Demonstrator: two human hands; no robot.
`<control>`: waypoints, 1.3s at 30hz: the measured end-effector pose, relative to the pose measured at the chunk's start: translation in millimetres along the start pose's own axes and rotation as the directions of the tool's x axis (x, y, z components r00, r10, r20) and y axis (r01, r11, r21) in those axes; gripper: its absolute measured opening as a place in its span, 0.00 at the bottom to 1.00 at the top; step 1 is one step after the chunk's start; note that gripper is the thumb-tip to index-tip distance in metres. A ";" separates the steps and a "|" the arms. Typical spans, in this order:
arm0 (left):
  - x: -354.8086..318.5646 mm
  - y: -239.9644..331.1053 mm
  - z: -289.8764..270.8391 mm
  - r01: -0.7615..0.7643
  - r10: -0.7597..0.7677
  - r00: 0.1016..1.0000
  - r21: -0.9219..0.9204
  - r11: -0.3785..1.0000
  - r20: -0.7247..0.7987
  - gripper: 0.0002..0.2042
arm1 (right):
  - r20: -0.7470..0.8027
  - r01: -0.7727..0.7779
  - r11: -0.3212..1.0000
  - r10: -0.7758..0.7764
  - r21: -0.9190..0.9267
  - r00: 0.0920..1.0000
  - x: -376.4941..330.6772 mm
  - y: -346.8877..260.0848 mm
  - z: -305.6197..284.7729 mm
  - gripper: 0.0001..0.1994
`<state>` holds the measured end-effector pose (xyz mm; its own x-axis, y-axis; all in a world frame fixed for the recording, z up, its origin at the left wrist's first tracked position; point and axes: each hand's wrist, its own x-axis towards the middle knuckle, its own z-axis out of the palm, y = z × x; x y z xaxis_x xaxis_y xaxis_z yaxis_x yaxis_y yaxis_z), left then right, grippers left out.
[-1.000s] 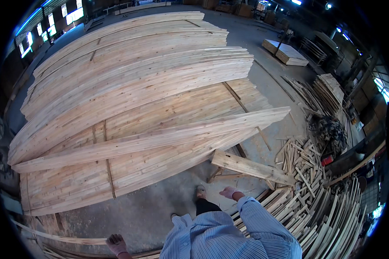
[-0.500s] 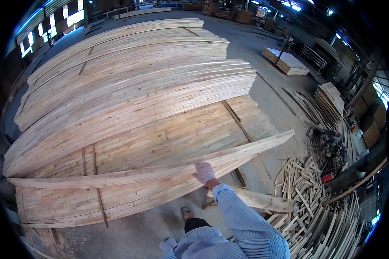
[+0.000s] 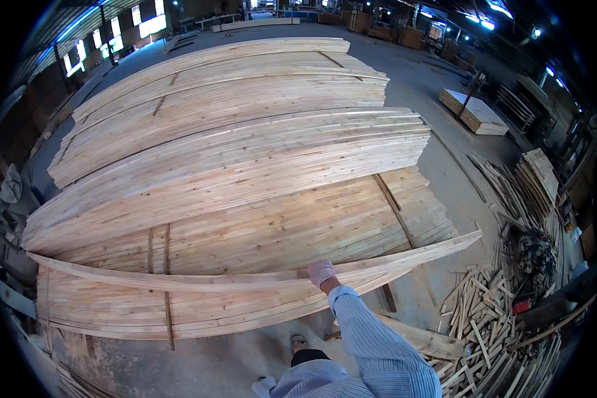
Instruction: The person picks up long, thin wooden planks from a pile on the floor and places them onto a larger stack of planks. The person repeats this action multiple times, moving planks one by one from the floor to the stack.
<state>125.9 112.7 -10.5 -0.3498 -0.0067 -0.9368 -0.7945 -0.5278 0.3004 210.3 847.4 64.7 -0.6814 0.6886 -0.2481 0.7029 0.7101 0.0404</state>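
Blue-striped cloth (image 3: 385,345) led to the gloved right hand (image 3: 322,271), curled around a long board (image 3: 245,284) slanting across the nearest stack (image 3: 298,222), fingertips hidden; the left hand couldn't be made out. Beyond further stacks (image 3: 245,149), distant boxes (image 3: 361,22) blurred into darkness.

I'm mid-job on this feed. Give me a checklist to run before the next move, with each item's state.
1. Right hand on the long board: ok, at its upper edge.
2. Right-hand grip closed: cannot tell, the fingers' far side is hidden.
3. Left hand on the board: not ok, none is seen there.
4. Board's right end apart from the scrap-wood pile: ok.
5. Visible shoe on the floor: ok.
6. Loose wood absent on the person's right: not ok, the pile and a pale plank lie there.
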 end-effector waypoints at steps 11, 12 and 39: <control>65.8 28.5 -15.2 0.716 -0.371 0.621 -0.308 0.626 0.690 0.23 | 0.106 0.207 0.978 -0.206 -0.001 0.973 -95.4 -28.6 -46.8 0.11; 68.7 27.3 2.6 0.565 -0.275 0.617 -0.171 0.807 0.738 0.23 | 0.008 0.249 0.966 -0.250 0.075 0.968 -116.6 -28.5 -30.0 0.10; -40.9 86.9 120.9 0.066 -0.063 0.815 0.016 0.998 0.576 0.24 | 0.353 -0.012 0.931 -0.127 0.366 0.927 -503.2 -182.6 -20.7 0.23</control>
<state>11.1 169.8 75.6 -0.5210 0.5175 -0.6788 -0.8235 -0.5138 0.2404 420.6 374.2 202.3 -0.6488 0.4962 -0.5769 0.7369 0.5987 -0.3137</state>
